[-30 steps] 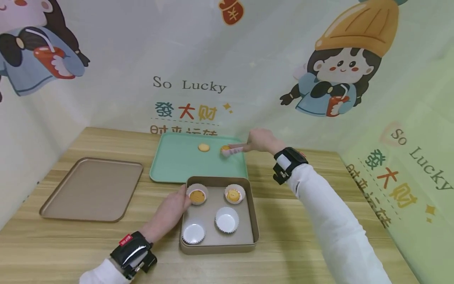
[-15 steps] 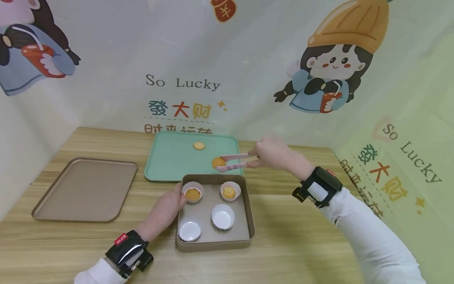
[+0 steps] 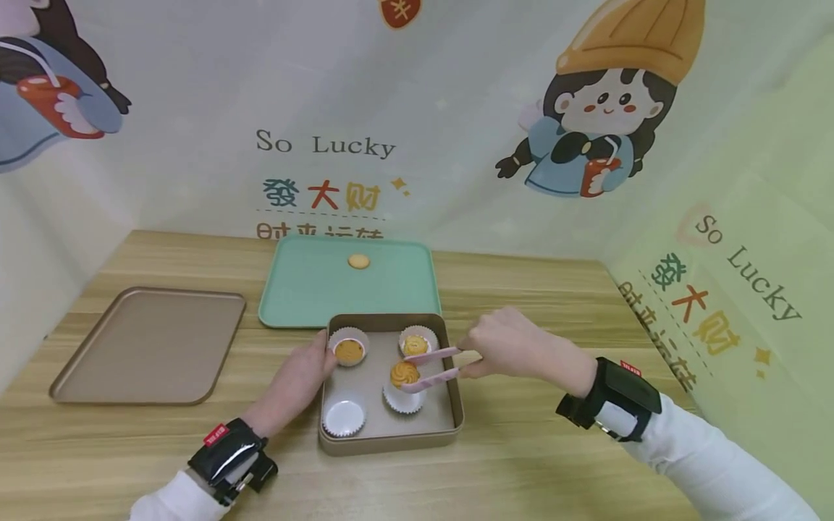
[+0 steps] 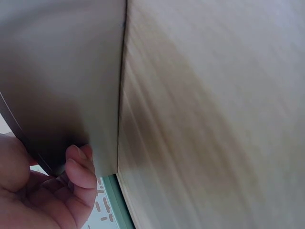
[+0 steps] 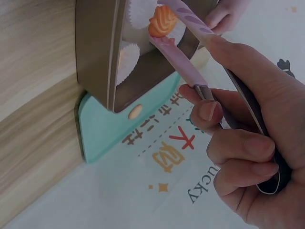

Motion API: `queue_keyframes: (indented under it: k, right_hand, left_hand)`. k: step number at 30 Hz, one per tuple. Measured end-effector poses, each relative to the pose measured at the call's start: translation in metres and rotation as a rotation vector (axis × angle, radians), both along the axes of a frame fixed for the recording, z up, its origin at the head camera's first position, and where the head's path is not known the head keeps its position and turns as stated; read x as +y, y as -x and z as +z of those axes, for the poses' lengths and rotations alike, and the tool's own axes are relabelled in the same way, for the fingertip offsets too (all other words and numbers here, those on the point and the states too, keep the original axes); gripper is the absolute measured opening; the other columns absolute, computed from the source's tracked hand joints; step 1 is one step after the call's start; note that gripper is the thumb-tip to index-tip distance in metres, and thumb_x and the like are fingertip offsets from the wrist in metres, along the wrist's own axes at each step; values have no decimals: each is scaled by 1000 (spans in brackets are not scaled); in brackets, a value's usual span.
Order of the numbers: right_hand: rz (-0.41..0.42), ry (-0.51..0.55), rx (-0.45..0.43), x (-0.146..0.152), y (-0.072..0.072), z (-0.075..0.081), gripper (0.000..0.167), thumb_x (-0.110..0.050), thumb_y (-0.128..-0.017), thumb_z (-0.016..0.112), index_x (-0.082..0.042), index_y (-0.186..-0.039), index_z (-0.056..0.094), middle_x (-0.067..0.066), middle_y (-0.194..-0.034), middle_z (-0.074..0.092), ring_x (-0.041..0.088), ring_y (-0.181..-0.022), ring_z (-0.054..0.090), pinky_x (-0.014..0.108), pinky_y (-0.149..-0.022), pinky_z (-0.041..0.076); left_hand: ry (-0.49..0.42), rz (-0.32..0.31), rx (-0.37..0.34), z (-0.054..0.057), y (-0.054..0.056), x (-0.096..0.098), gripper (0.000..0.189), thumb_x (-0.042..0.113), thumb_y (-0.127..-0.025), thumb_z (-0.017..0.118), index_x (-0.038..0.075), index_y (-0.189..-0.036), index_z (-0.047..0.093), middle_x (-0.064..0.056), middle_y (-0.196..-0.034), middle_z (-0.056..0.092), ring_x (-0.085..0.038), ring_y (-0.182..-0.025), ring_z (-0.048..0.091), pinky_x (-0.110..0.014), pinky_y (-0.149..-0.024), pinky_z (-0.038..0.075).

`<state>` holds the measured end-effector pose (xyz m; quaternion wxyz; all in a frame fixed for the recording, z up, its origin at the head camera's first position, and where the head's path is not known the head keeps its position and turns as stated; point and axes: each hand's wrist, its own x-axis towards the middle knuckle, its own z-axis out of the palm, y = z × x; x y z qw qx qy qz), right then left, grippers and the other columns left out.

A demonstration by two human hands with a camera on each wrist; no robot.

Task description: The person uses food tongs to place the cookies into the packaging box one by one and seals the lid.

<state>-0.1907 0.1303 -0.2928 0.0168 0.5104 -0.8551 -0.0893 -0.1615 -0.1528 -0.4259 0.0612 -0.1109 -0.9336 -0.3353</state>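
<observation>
Pink-tipped tongs [image 5: 186, 64] are gripped in my right hand [image 3: 504, 344], and a swirled cookie [image 3: 405, 374] is pinched between their tips. That cookie is over a white paper cup [image 3: 404, 401] in the brown square baking pan [image 3: 391, 443]. Two cups at the pan's far side each hold a cookie: a flat round one [image 3: 348, 351] at left and a pale swirled one [image 3: 415, 344] at right. The near-left paper cup [image 3: 344, 418] has nothing in it. My left hand [image 3: 302, 373] grips the pan's left wall near its far corner, fingers curled against the outside in the left wrist view.
Behind the pan lies a green tray [image 3: 313, 289] with one pale round cookie [image 3: 358, 261]. A flat brown tray [image 3: 150, 347] sits on the wooden table [image 3: 534, 434] at left. A printed cloth [image 3: 449, 159] hangs behind the table.
My right hand has carried the swirled cookie in the tongs from the green tray toward me, over the near-right cup in the pan. The left hand keeps its grip on the pan.
</observation>
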Motion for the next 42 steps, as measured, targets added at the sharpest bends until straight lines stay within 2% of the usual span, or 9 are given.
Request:
queue_keyframes:
  k: [3, 9, 15, 23, 29, 31, 36, 38, 42]
  right_hand:
    - [4, -13, 9, -4, -2, -5, 27, -41, -72, 71, -16, -67, 63, -11, -54, 42, 4, -44, 31, 21, -36, 26]
    - [16, -44, 18, -9, -3, -15, 30, -43, -72, 71, -16, -63, 62, -11, -51, 36, 4, -45, 25, 20, -38, 21]
    - [21, -86, 42, -12, -4, -18, 33, -45, -71, 71, -16, -59, 60, -10, -51, 34, 5, -45, 23, 20, -39, 18]
    - [4, -140, 61, -14, -6, -12, 32, -46, -68, 72, -17, -60, 63, -10, -51, 37, 6, -46, 22, 21, -38, 20]
    - [-29, -166, 36, -13, -9, -9, 31, -46, -66, 73, -17, -63, 65, -11, -52, 40, 6, -46, 26, 22, -38, 25]
    - [-48, -173, 29, -14, -9, -8, 32, -47, -66, 73, -16, -64, 66, -10, -52, 39, 6, -46, 25, 22, -38, 25]
    - [-94, -167, -3, -13, -6, -2, 37, -51, -65, 72, -15, -69, 68, -11, -54, 42, 7, -47, 27, 23, -39, 28]
    - [-112, -159, -26, -12, -5, 2, 37, -52, -65, 72, -15, -71, 68, -11, -56, 45, 6, -47, 31, 23, -40, 30]
    - [-156, -110, -105, -10, -1, 16, 37, -50, -69, 70, -14, -77, 70, -11, -57, 44, 5, -48, 32, 22, -40, 27]
  left_hand:
    - [-4, -2, 24, 0, 0, -1, 43, 4, -88, 43, -22, -121, 35, -9, -66, 42, -18, -54, 41, -30, -44, 35]
    - [-9, 2, 70, -1, 0, -1, 37, 3, -87, 45, -20, -115, 42, -10, -70, 45, -21, -62, 46, -33, -51, 40]
    - [-12, 2, 55, 0, 0, -2, 36, 4, -87, 45, -20, -114, 42, -10, -71, 46, -21, -62, 46, -34, -53, 42]
    - [-26, -1, 81, 0, -1, -2, 31, 3, -87, 46, -17, -111, 45, -10, -72, 48, -21, -62, 46, -35, -54, 43]
    - [-22, -5, 97, 0, -1, -3, 35, 3, -88, 46, -19, -114, 43, -21, -85, 55, -23, -68, 49, -41, -63, 46]
    - [-21, -5, 95, 0, -1, -3, 36, 3, -87, 46, -20, -114, 42, -19, -82, 55, -23, -67, 49, -40, -61, 46]
    - [-17, -6, 88, -1, -1, -3, 32, 2, -86, 46, -19, -110, 44, -7, -67, 44, -20, -59, 44, -33, -50, 41]
    - [-21, -9, 76, -1, -1, -2, 33, 2, -86, 46, -19, -111, 44, -6, -65, 41, -19, -57, 43, -31, -47, 39]
    - [-25, -9, 45, -1, 0, -2, 40, 3, -86, 45, -21, -117, 39, -8, -66, 44, -18, -56, 42, -31, -47, 38]
